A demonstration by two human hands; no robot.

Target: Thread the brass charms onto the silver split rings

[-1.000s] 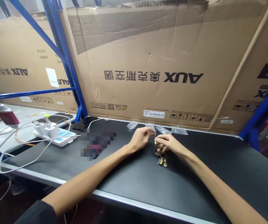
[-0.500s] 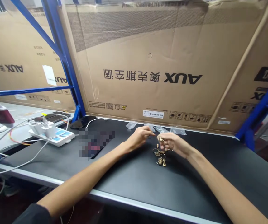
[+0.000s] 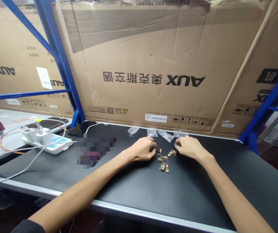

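Note:
Small brass-coloured keychains with metal rings lie in a cluster on the black tabletop. The nearest keychain (image 3: 164, 167) has a ring and several rounded charms; another keychain (image 3: 161, 158) lies just behind it. My left hand (image 3: 144, 149) rests to their left with its fingers curled together, close beside the second keychain's ring. Whatever those fingertips hold, if anything, is hidden. On the right, my right hand (image 3: 189, 148) is closed in a pinch at the ring of a third keychain (image 3: 171, 152), whose charms rest on the table.
Several clear plastic bags (image 3: 165, 136) lie along the back edge, before a big cardboard box (image 3: 139, 58). Leftward are a phone (image 3: 82, 127), a pixelated dark item (image 3: 96, 152), and a white power strip (image 3: 56, 146) with trailing cables. Blue rack posts (image 3: 66, 71) stand behind.
My hands have moved apart. The right hand has lowered its brass keychain from the air to the table. My left hand has come down beside the cluster. The view has shifted slightly.

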